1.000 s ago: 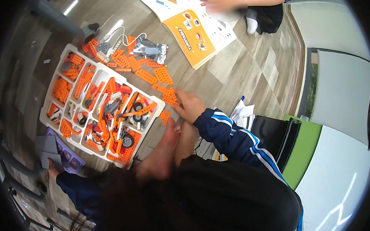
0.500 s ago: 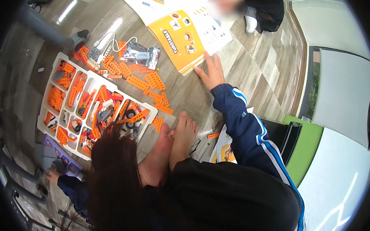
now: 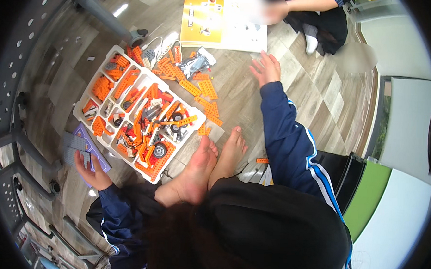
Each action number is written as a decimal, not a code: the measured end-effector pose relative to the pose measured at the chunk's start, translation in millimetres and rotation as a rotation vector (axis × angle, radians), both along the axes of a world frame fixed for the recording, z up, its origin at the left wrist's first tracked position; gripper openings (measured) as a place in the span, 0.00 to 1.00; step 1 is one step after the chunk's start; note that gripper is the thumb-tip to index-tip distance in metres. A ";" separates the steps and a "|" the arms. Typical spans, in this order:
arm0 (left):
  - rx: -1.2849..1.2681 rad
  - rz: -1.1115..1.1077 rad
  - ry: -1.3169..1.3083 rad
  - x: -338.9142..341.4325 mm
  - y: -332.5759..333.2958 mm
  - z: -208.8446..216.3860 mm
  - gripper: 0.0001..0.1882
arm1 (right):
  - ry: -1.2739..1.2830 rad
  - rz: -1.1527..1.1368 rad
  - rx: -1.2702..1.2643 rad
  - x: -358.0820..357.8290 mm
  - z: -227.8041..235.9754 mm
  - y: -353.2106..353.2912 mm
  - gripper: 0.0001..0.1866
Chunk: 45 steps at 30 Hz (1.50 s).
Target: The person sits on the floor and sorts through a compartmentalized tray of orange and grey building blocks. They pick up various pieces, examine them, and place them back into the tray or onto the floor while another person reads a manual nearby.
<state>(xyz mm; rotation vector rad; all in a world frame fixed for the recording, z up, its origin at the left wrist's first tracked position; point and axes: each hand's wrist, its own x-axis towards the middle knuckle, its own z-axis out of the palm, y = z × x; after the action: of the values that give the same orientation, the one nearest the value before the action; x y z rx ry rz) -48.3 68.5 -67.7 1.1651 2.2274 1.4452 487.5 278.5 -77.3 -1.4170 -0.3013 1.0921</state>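
My right hand [image 3: 268,70] is open, its fingers spread, just short of the near right corner of an open booklet [image 3: 202,33] with orange and white pages. Low on the left, my left hand [image 3: 98,175] is also open, palm showing. Its fingertips overlap the edge of grey studded building plates [image 3: 74,143]; whether they touch cannot be made out. Those plates lie on a purple flat piece [image 3: 99,159] with cut-outs. Between my hands stands a white compartment tray [image 3: 135,166] full of orange, red, black and white building pieces, with small wheels [image 3: 160,150] among them.
Loose orange beams [image 3: 190,87], a silvery packet [image 3: 198,61] and a white cable [image 3: 156,46] lie beyond the tray. Another person's arm [image 3: 310,3] reaches over the booklet's far right. My bare feet [image 3: 226,156] are close to the tray. Grey furniture legs [image 3: 98,11] stand at left.
My right hand has come off the booklet's edge, and the booklet now lies farther off and squarer. My left hand's fingers have spread beside the grey plates. The whole view has shifted.
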 end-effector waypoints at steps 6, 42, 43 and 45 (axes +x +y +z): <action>-0.051 -0.020 -0.148 -21.0 -34.3 -14.7 0.25 | -0.033 0.127 -0.121 29.5 -4.0 19.1 0.39; -0.616 -0.795 0.735 228.9 269.2 -44.0 0.51 | -0.039 0.225 -0.053 -61.7 -42.9 77.9 0.16; -0.619 -0.802 0.753 232.4 264.8 -43.7 0.48 | -0.063 0.234 -0.056 -68.3 -43.3 84.1 0.16; -0.623 -0.811 0.770 238.6 257.3 -42.1 0.39 | -0.210 0.266 -0.095 -79.2 -43.0 95.0 0.12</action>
<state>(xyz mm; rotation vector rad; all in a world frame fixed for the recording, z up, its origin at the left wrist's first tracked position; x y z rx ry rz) 190.3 325.8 -109.8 2.1873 1.8861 -0.0401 408.3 373.5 -120.3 -1.6123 -0.6100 1.1853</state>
